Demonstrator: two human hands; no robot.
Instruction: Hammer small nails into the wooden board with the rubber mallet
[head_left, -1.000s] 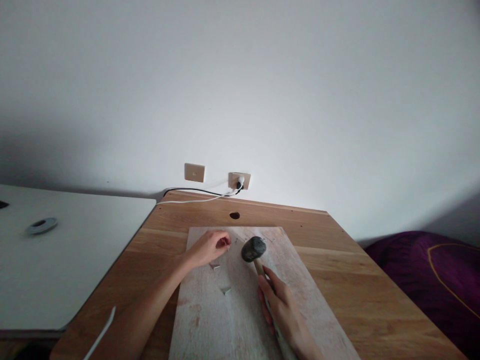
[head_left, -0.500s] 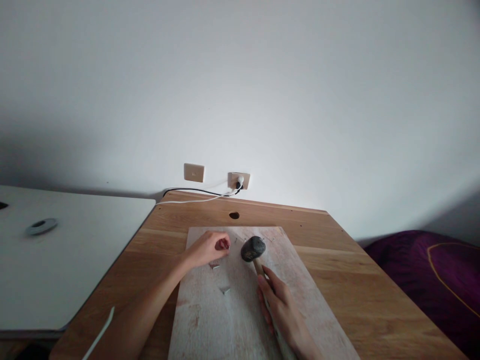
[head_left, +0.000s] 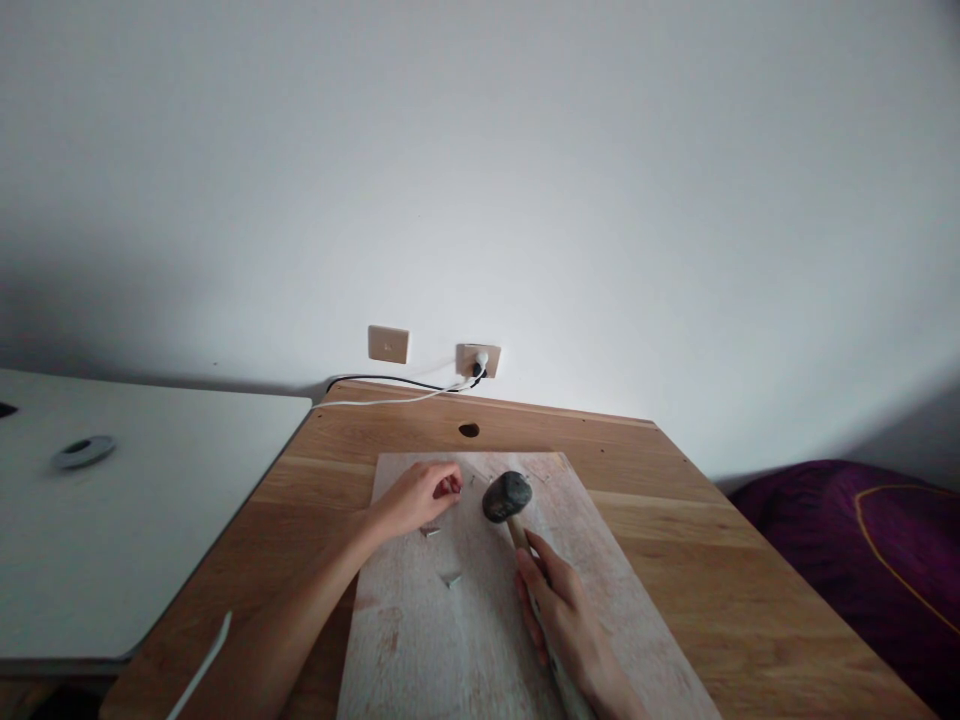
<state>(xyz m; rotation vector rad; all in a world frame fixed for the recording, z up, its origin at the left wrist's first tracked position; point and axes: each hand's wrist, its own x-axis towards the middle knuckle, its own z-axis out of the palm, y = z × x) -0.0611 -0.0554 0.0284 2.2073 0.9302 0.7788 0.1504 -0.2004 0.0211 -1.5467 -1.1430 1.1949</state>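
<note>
My right hand (head_left: 562,605) is wrapped around the handle of a mallet (head_left: 507,497) with a black, rounded head. The mallet's head is over the far part of a pale, worn wooden board (head_left: 405,630). To its left, my left hand (head_left: 427,495) is closed in a pinch on a nail, of which only a small shiny bit shows at the fingertips. Several thin nails stand at the board's far end, some partly behind the mallet's head. Small metal pieces, one nearer (head_left: 451,580) and one by my left wrist (head_left: 430,532), lie on the board.
Under the board is a wooden desk (head_left: 712,560) with a cable hole (head_left: 469,431). Behind it, cables run to a wall socket (head_left: 478,361) beside a second wall plate (head_left: 388,345). A white table (head_left: 187,480) adjoins at left; purple fabric (head_left: 810,530) lies at right.
Almost nothing differs. My left fingers have shifted very slightly; the mallet and my right hand stay in the same place.
</note>
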